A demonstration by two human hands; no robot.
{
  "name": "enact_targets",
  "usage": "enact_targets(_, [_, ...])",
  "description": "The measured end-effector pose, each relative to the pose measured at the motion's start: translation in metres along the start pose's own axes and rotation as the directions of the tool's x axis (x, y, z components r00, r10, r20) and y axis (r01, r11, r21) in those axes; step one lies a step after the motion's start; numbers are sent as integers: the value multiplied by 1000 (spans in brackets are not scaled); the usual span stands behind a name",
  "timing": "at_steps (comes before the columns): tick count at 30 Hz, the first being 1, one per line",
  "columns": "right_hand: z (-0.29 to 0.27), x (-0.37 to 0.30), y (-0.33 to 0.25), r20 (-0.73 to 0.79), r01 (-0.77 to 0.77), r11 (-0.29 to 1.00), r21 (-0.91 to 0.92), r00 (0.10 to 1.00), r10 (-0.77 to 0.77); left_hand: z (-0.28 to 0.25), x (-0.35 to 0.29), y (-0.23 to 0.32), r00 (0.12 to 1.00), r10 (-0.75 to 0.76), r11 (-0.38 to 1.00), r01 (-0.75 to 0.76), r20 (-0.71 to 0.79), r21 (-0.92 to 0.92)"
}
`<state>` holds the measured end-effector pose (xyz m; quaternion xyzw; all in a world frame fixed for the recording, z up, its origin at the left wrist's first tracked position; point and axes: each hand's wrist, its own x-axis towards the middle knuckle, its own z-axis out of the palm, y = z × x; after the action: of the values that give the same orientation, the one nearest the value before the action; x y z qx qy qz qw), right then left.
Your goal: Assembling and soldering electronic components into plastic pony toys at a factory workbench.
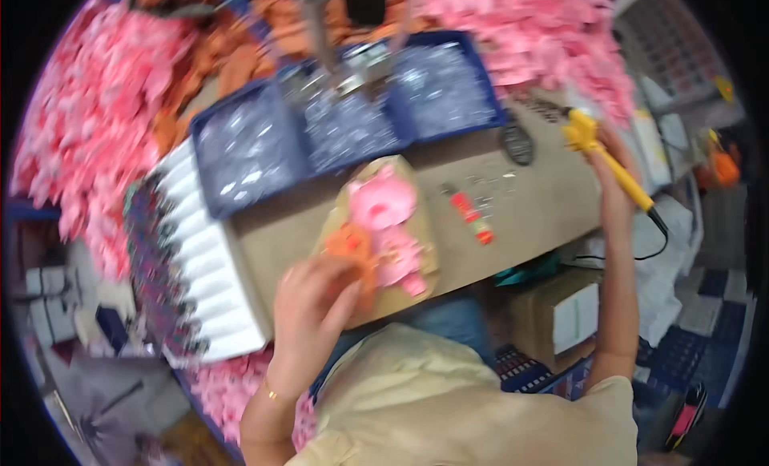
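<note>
My left hand (pixel 311 306) pinches a small orange fabric piece (pixel 352 246) at the lower left of a pink fabric figure (pixel 387 225). The figure lies on a tan board (pixel 416 262) at the near edge of the brown table (pixel 529 209). My right hand (pixel 613 173) is raised at the right end of the table and grips a yellow hand tool (pixel 601 149) with a black cord trailing down from its handle. The picture is blurred, so fine detail of the pieces is unclear.
Three blue trays (pixel 344 117) of small shiny bits stand at the back of the table. A small red tube (pixel 471 217) lies right of the board. Heaps of pink pieces (pixel 80 137) surround the table. A white striped rack (pixel 212 282) sits left; a cardboard box (pixel 553 314) stands below right.
</note>
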<state>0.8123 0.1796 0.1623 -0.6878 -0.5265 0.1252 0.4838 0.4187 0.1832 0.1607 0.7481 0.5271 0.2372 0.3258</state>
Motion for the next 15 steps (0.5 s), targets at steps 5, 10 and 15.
enact_targets(5, [20, -23, 25, 94, -568, 776, 274, 819, 566, -22, -22, -19, 926, -300, 950, 269, -230, -157])
enact_targets(10, [70, -57, -53, 673, -237, 965, 110, 732, 103, -27, -30, -30, 988, 101, 983, -82, -114, 161])
enact_targets(15, [175, -28, -114, 643, 456, 804, 382, 494, -586, -20, -22, -34, 974, 205, 964, -217, 92, 151])
